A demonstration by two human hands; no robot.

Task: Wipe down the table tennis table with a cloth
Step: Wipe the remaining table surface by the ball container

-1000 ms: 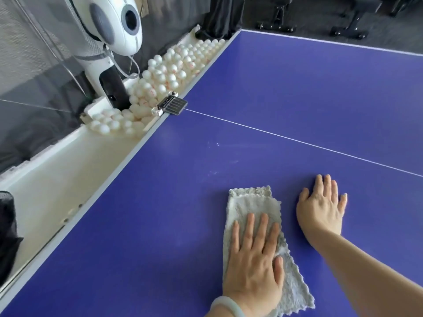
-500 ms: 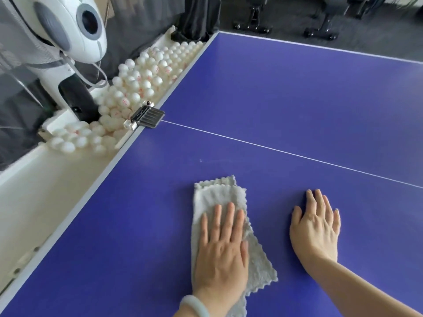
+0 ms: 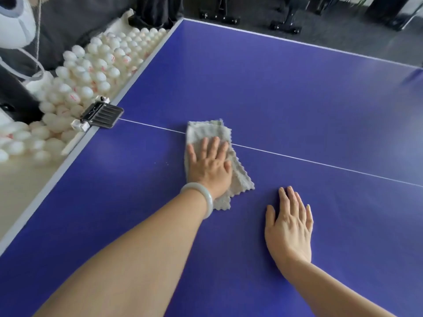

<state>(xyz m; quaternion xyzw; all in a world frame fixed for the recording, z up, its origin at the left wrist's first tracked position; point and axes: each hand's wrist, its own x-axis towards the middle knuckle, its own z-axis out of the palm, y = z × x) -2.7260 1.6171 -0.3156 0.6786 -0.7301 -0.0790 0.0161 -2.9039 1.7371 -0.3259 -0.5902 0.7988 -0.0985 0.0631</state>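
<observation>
The left hand (image 3: 209, 167) presses flat, fingers straight, on the grey cloth (image 3: 206, 130), which lies across the white line (image 3: 320, 163) of the blue desk (image 3: 286, 92). The right hand (image 3: 289, 227) lies flat on the desk nearby, fingers straight.

floor (image 3: 343, 38): dark grey | far side: black stand bases (image 3: 219, 19) | light: soft, even

Left hand (image 3: 209, 165) has pushed cloth (image 3: 207, 131) forward across table (image 3: 297, 99) onto white centre line (image 3: 320, 163); right hand (image 3: 289, 227) now trails behind it.
</observation>
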